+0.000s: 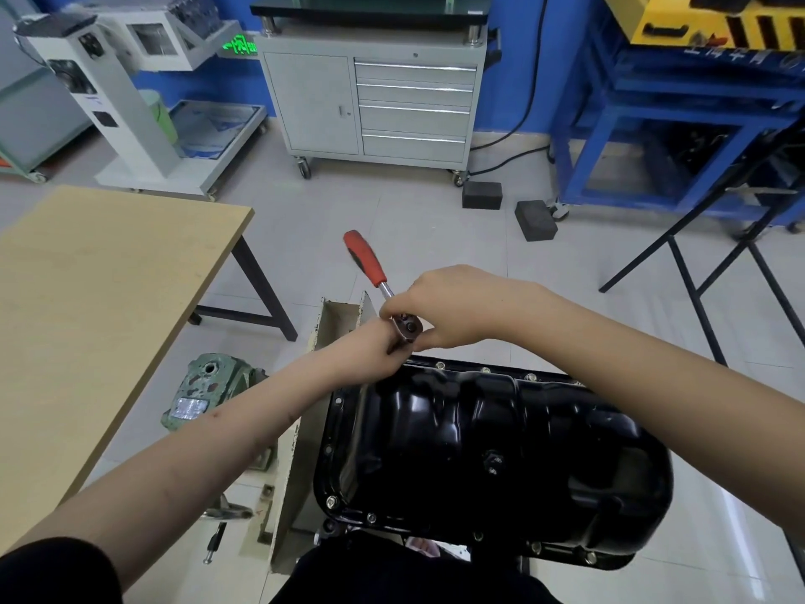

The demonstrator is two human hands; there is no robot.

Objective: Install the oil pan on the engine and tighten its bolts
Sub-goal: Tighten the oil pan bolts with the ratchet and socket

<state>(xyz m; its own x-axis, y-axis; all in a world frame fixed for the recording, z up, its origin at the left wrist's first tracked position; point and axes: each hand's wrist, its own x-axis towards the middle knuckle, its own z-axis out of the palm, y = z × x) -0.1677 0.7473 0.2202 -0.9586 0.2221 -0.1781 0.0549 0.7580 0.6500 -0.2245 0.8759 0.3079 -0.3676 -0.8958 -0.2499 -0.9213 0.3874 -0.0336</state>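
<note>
With pan (488,433) seated on the engine, bolts along its rim: tightening step, at the far left corner. Right grip (453,307) pinching ratchet (394,298) head; left grip (374,346) curled beneath it, likely steadying the socket. Next: seat squarely on bolt, swing red handle.

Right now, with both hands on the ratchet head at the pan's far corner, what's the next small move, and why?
Probably shift the right hand up to the red handle and swing it: the ratchet head sits at the oil pan flange corner, while the left hand steadies it underneath.
</note>
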